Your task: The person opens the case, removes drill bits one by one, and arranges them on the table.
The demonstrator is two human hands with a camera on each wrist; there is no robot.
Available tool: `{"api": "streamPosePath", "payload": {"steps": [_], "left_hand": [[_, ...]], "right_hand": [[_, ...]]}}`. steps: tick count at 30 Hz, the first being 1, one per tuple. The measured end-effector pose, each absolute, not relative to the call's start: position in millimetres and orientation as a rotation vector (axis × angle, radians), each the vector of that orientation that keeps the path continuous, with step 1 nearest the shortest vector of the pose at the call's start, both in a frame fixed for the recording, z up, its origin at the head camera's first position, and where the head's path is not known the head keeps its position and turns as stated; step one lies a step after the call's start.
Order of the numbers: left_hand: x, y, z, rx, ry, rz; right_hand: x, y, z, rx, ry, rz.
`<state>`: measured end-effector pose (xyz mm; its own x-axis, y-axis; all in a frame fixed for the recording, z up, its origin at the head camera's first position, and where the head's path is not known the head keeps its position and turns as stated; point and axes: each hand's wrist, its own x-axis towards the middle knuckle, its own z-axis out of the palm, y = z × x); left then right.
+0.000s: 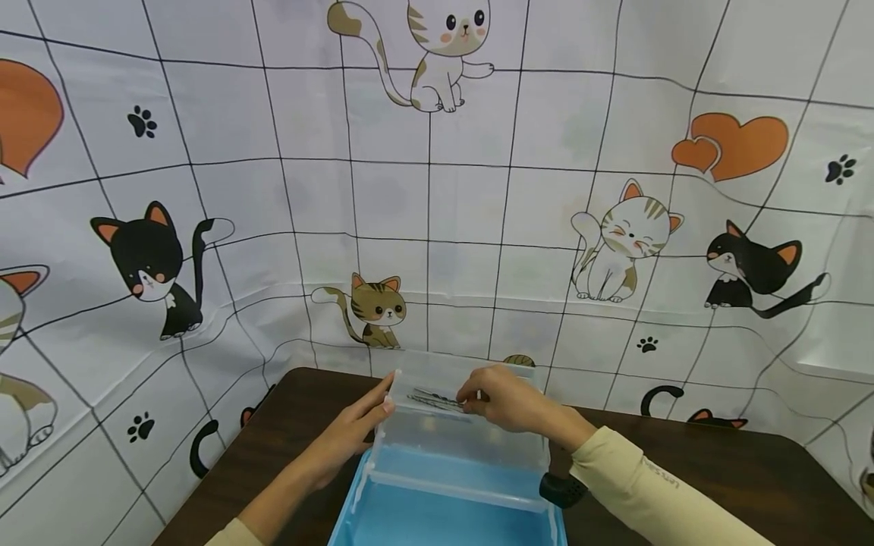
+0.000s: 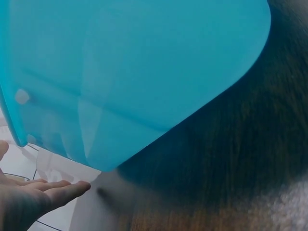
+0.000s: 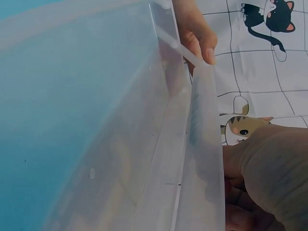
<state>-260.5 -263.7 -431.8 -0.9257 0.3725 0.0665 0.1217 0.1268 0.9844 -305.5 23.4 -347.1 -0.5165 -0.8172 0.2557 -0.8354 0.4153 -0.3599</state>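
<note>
A blue plastic box sits at the table's front, with a translucent plastic tray at its far end. Several thin dark pieces, bumpy along their length, lie together at the tray's far part; their kind is too small to tell. Over the tray, my right hand pinches the right end of these pieces between thumb and fingers. At the tray's far left corner my left hand touches the edge. Its fingers look straight in the left wrist view. The tray's wall partly hides the right fingers in the right wrist view.
Dark brown wooden table surface lies on both sides of the box. Behind it hangs a white sheet with grid lines, cartoon cats and hearts. A black wrist device sits under my right forearm, close to the tray's right side.
</note>
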Motion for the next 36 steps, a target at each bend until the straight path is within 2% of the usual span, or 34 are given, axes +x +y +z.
{"api": "streamPosePath", "payload": {"steps": [18, 36], "left_hand": [[-263, -263, -431, 0.481, 2.212, 1.885], [-261, -260, -432, 0.449, 2.233, 1.878]], "right_hand": [[-300, 41, -337, 1.469, -2.458, 0.697], [-290, 116, -340, 1.361, -2.282, 0.894]]}}
